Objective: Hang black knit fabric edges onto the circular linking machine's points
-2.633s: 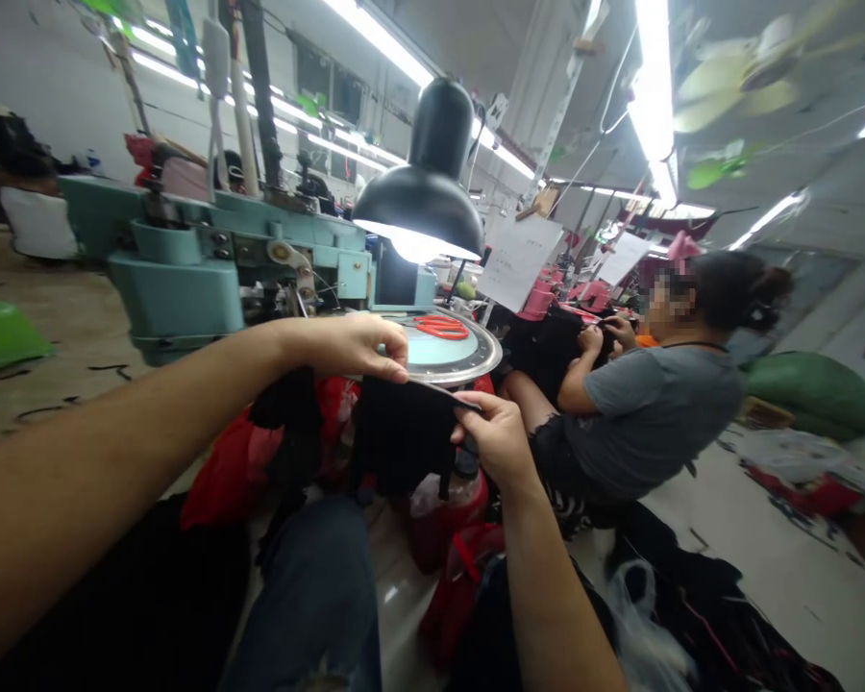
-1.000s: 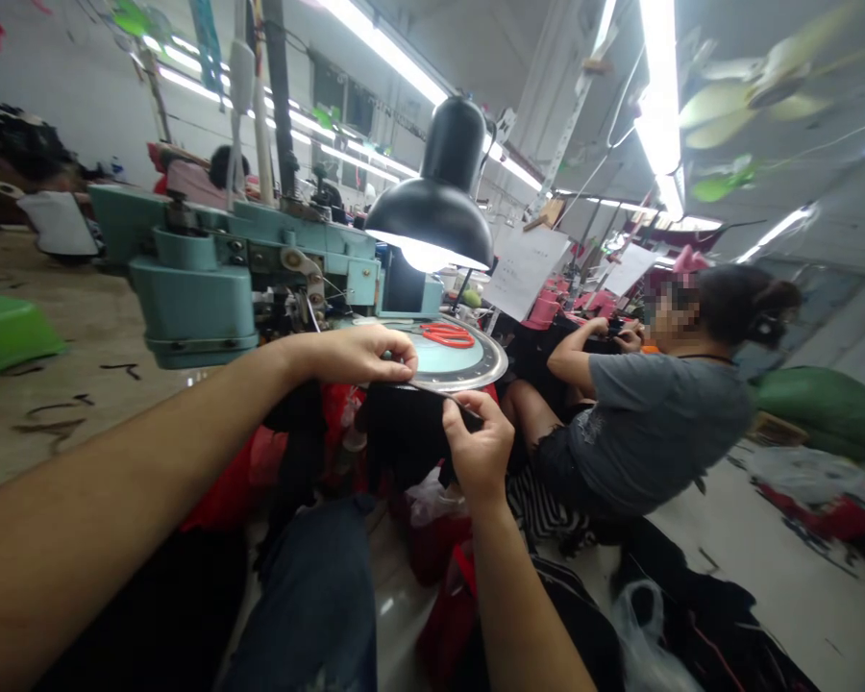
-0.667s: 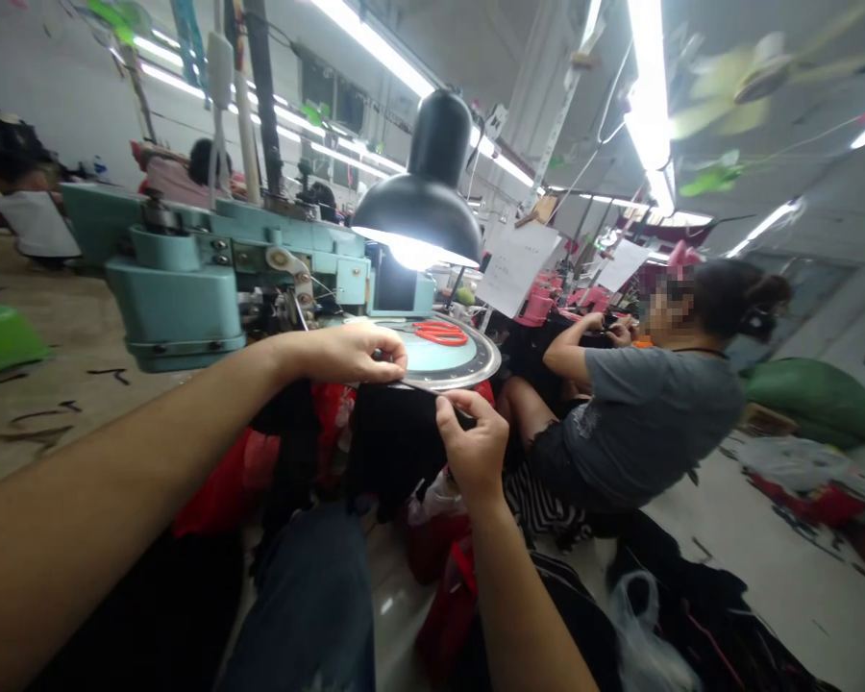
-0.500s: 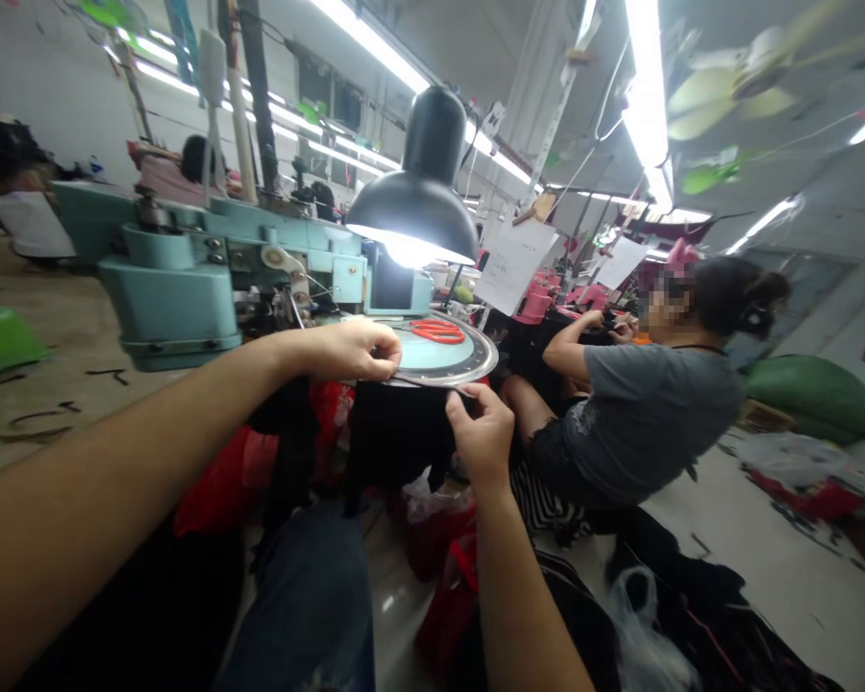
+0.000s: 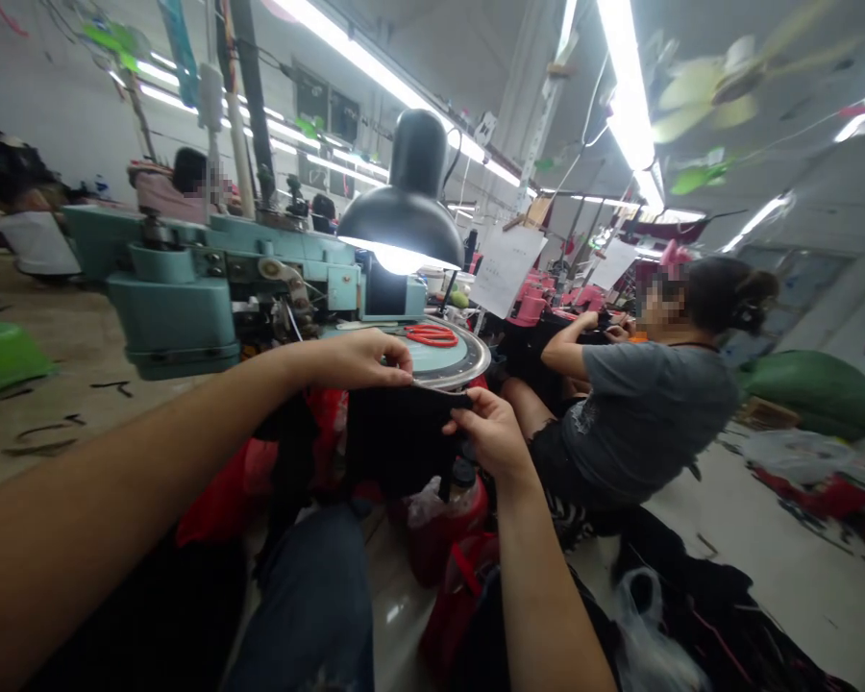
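A piece of black cloth (image 5: 389, 437) hangs at the front of a round machine dial (image 5: 480, 359) with a toothed metal rim. My left hand (image 5: 375, 359) is closed in a pinch on the cloth's top edge, close against the rim. Lower and to the right, my right hand (image 5: 496, 431) pinches the same edge near its corner. The edge runs taut between both hands. Red-handled scissors (image 5: 431, 334) lie on the dial's pale blue top, just beyond my left hand.
A black lamp (image 5: 404, 216) shines over the dial. The teal machine body (image 5: 177, 308) stands at left. On the right sits a co-worker (image 5: 649, 413) in a grey shirt, holding dark material. Below are red bags (image 5: 454, 596), a dark-capped bottle (image 5: 462, 476) and a clear plastic bag (image 5: 653, 625).
My right hand has turned, and its pinch now shows the cloth corner beneath the fingers. My left hand has slid slightly right along the rim. The view has shifted a little.
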A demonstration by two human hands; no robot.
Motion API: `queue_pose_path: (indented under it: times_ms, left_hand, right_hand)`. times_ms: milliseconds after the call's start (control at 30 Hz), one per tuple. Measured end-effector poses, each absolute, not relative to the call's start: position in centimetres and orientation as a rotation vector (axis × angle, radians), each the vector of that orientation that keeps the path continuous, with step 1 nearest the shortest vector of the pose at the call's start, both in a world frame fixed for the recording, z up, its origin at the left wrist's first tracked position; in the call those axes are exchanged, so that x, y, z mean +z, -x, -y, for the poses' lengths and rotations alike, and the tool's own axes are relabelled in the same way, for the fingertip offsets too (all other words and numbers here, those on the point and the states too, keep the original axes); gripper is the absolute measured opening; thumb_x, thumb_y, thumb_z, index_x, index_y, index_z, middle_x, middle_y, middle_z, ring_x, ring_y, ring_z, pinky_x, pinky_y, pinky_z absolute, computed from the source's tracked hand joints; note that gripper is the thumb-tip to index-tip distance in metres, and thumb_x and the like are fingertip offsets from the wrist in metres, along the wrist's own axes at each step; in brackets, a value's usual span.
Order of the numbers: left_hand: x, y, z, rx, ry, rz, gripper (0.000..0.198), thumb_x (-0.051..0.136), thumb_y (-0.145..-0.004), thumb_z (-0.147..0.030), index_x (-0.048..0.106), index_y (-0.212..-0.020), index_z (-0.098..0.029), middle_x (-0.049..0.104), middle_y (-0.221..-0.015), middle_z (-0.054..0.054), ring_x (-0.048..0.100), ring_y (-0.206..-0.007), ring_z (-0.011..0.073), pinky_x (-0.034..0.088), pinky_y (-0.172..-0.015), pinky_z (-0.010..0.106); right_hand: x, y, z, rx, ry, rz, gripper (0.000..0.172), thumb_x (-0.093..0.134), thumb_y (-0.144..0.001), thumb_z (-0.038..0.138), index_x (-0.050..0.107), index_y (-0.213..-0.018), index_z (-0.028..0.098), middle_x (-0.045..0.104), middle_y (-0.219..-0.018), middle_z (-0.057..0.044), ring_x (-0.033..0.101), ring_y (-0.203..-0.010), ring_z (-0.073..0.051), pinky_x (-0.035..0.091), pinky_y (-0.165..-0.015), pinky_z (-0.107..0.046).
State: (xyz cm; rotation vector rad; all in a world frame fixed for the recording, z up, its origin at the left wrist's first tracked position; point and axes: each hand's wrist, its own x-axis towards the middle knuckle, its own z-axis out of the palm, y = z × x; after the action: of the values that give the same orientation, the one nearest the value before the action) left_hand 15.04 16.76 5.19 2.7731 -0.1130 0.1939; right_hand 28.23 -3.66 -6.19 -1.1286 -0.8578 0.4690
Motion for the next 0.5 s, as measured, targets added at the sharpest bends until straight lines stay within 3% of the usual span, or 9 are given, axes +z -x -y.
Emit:
queue_pose_path:
  times_ms: [133,267,500]
  left_hand:
    - [4.7,-15.4,-18.2,0.164,-2.687,0.166,0.042,0.051,-0.087,-0.054,0.066,-0.097,-0.016,0.067,-0.094,0.004,0.06,-0.088,0.018,0.047,-0.077,0.024]
    - [4.3,-15.1,-18.0,0.223,-2.713,0.144,0.041,0.052,-0.087,-0.053,0.066,-0.095,-0.016,0.067,-0.095,0.005,0.06,-0.089,0.019,0.046,-0.08,0.026]
    - [4.0,-14.7,-18.4,0.233,-2.671,0.19,0.039,0.053,-0.087,-0.053,0.066,-0.09,-0.016,0.067,-0.089,0.004,0.06,-0.083,0.0187,0.046,-0.075,0.025]
  right_hand:
    - [-5.6,-27.3,2.8,0.43,1.241,0.941,0.023,0.083,-0.071,0.036,0.077,-0.084,0.018,0.071,-0.068,0.001,0.061,-0.06,-0.013,0.049,-0.061,-0.025]
    - [-5.6,-24.8,1.1,0.115,1.306,0.96,0.034,0.07,-0.084,0.044,0.075,-0.066,0.016,0.062,-0.057,0.002,0.054,-0.056,-0.014,0.045,-0.057,-0.026]
    - [-6.3,-22.7,0.4,-0.196,1.211,0.874,0.02,0.069,-0.086,0.032,0.078,-0.088,0.015,0.076,-0.079,-0.003,0.067,-0.074,-0.018,0.055,-0.073,-0.029]
